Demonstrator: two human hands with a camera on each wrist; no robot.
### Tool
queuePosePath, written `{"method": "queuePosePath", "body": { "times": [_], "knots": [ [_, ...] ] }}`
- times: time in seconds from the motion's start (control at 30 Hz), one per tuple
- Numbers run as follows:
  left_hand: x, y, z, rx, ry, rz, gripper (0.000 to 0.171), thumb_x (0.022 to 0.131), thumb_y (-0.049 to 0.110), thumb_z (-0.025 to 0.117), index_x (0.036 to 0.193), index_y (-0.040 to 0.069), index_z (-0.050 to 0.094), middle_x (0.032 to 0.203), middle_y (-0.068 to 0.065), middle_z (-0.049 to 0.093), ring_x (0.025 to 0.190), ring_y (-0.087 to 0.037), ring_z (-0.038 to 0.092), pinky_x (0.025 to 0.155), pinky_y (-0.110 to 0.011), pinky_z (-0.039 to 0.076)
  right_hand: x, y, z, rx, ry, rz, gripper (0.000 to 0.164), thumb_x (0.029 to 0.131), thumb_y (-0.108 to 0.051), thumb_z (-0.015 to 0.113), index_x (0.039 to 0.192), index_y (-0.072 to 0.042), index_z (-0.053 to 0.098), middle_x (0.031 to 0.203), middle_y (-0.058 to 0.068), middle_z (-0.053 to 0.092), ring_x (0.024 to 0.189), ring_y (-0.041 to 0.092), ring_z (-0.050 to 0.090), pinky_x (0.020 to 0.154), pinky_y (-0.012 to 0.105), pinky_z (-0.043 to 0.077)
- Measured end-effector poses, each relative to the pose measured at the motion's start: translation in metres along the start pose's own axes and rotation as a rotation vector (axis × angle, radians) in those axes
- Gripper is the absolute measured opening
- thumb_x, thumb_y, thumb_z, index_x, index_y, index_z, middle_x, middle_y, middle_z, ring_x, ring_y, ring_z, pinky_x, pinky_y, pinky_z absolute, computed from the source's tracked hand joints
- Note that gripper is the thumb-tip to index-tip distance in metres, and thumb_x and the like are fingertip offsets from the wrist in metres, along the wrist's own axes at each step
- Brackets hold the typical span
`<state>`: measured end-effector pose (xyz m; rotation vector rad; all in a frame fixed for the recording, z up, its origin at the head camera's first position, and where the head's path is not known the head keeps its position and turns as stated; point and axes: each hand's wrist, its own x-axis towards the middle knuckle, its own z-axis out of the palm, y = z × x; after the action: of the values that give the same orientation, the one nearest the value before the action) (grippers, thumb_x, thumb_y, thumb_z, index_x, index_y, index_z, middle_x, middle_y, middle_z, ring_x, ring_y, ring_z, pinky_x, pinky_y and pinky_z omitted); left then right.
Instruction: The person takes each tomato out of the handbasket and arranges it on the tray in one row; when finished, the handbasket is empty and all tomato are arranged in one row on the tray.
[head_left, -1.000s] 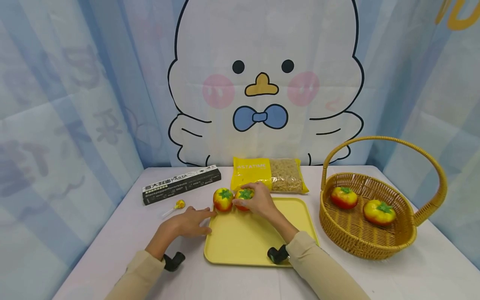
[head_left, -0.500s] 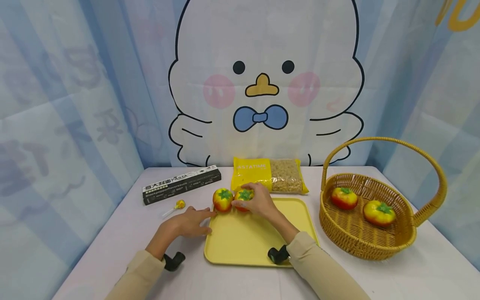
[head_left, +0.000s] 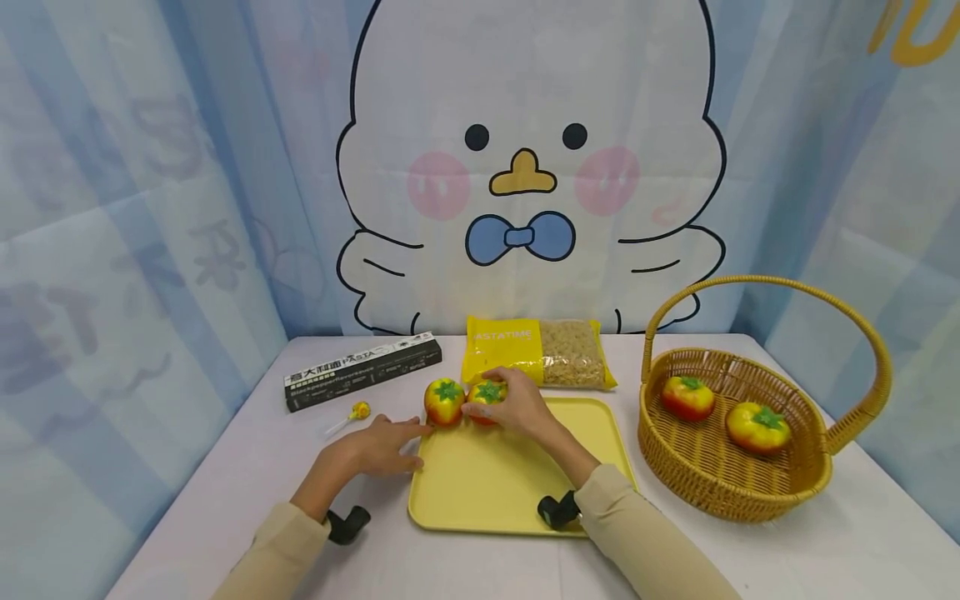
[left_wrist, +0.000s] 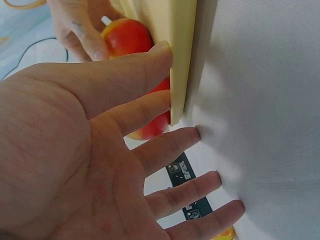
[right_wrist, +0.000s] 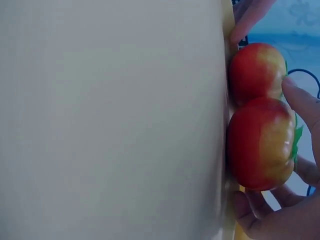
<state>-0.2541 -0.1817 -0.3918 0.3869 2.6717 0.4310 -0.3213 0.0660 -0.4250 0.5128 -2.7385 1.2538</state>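
On the far left part of the yellow tray (head_left: 487,492), two red-and-yellow toy tomatoes with green leafy tops stand side by side. My right hand (head_left: 519,408) holds the right-hand tomato (right_wrist: 262,145), thumb on one side and fingers on the other. The left-hand tomato (head_left: 445,403) sits against it, near the tray's far left corner. My left hand (head_left: 381,446) rests at the tray's left edge, fingers spread and straight. Its thumb and index finger touch the rim (left_wrist: 182,55) in the left wrist view, while the other fingertips lie on the table.
A wicker basket (head_left: 720,492) with a tall handle stands at right, holding two more toy tomatoes. Behind the tray lies a yellow pasta bag (head_left: 540,352). A dark pasta box (head_left: 363,371) and a lollipop (head_left: 360,410) lie at left.
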Motion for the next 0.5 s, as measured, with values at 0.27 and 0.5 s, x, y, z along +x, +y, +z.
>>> {"method": "queuePosePath", "body": {
  "times": [0.27, 0.5],
  "knots": [
    [-0.002, 0.002, -0.001, 0.000, -0.002, 0.000, 0.060, 0.100, 0.029, 0.073, 0.156, 0.020, 0.054, 0.170, -0.014, 0.042, 0.142, -0.043, 0.045, 0.116, -0.064, 0.043, -0.014, 0.007, -0.026, 0.007, -0.003, -0.041, 0.065, 0.090, -0.041, 0.085, 0.139, -0.004, 0.065, 0.142, 0.017, 0.067, 0.128, 0.039, 0.065, 0.107, 0.054, 0.055],
    [-0.004, 0.003, -0.001, -0.005, -0.002, -0.010, 0.060, 0.100, 0.030, 0.072, 0.156, 0.020, 0.054, 0.170, -0.013, 0.042, 0.141, -0.041, 0.046, 0.116, -0.064, 0.044, -0.032, 0.010, -0.057, -0.054, -0.020, -0.095, 0.063, 0.097, -0.038, 0.078, 0.146, -0.003, 0.059, 0.147, 0.017, 0.063, 0.132, 0.043, 0.061, 0.109, 0.058, 0.053]
  ]
}}
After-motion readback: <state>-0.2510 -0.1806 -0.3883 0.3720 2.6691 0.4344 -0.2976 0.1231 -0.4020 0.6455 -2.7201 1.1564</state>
